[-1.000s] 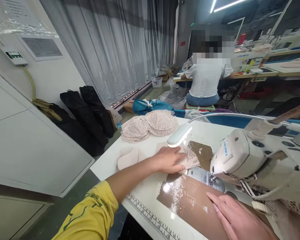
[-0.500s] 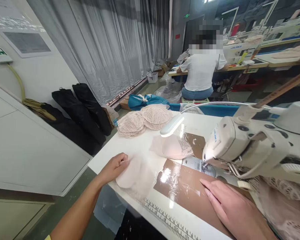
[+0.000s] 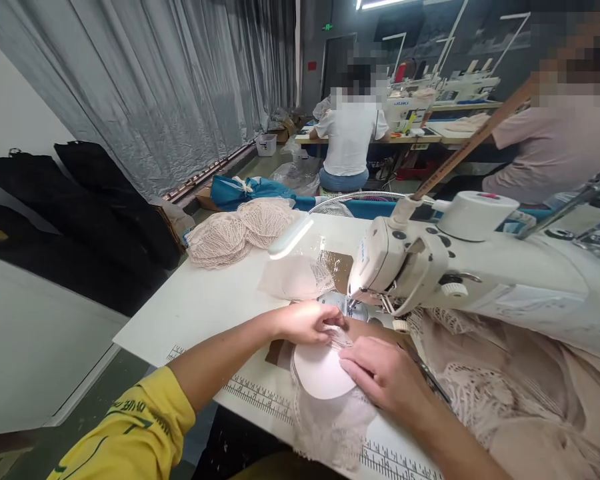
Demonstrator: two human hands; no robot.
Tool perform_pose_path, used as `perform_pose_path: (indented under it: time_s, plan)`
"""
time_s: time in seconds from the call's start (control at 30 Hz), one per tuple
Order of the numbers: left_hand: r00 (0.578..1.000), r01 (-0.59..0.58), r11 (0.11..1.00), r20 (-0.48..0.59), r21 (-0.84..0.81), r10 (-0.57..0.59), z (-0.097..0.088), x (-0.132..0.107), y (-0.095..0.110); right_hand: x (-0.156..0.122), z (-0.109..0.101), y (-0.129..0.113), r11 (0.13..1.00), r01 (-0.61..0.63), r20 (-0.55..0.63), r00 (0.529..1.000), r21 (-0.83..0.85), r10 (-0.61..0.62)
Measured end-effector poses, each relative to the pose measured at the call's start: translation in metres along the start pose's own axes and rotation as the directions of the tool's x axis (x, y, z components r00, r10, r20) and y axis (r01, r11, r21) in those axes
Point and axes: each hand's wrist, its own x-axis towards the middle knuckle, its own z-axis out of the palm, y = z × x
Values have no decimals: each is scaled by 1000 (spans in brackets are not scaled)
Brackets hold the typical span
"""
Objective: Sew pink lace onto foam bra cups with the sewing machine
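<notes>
My left hand [image 3: 307,322] pinches the far edge of a pale pink bra cup [image 3: 323,370] that lies with lace fabric [image 3: 330,420] on the white sewing table [image 3: 200,307]. My right hand [image 3: 383,377] presses on the cup's right side, fingers curled against it. Both hands sit just in front of the white sewing machine [image 3: 430,260], near its needle area. A second cup with lace [image 3: 297,279] lies behind, under the lamp head [image 3: 290,237].
A pile of lace cups [image 3: 240,230] lies at the table's far left corner. Beige lace fabric [image 3: 505,387] is heaped at the right under the machine arm. Black bags [image 3: 105,200] stand by the curtain. Two people sit at other tables behind.
My left hand has carried a cup with lace from the table's left edge to the spot in front of the machine. My right hand has come onto it. The view has swung left.
</notes>
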Motion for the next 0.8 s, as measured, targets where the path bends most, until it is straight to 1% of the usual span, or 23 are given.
perform_pose_path:
  time_s: [0.07,0.17,0.23,0.33,0.43,0.5,0.53,0.6,0.67,0.7,0.77,0.8]
  plan:
    - [998,54,999,-15,4,-54,-7,-2,-6,1,3,0,997,-31,-1,1000,-64,31]
    - [988,146,989,-46,-36,-148,-16,-6,-13,3,5,-1,994,-61,-13,998,-93,60]
    - [986,147,988,-75,-57,-151,-16,-5,-13,2,4,-1,991,-76,-42,997,-109,72]
    - [992,95,995,-78,-7,-95,-9,6,-10,1,5,3,986,-116,-96,990,-123,104]
    - [998,-1,998,-62,59,5,-2,21,-7,0,8,10,967,-144,-115,986,-210,121]
    - [991,-26,985,-121,172,48,-2,26,-5,-1,11,13,949,-143,-121,986,-281,112]
    - [984,-14,972,-169,234,55,-3,26,-4,-1,12,14,942,-142,-125,986,-305,108]
    - [960,26,938,-271,347,73,-5,21,3,-1,13,15,930,-147,-130,986,-338,108]
    - [944,23,900,-306,436,125,-5,10,14,-2,14,15,921,-152,-125,986,-359,114]
    - [945,-8,872,-282,489,167,-3,4,19,-2,14,15,918,-152,-120,986,-367,115]
    - [958,-95,825,-174,557,228,5,-5,26,-2,15,16,911,-149,-116,987,-386,112]
    - [960,-123,806,-137,579,245,11,-8,26,-3,16,16,907,-147,-122,987,-396,107]
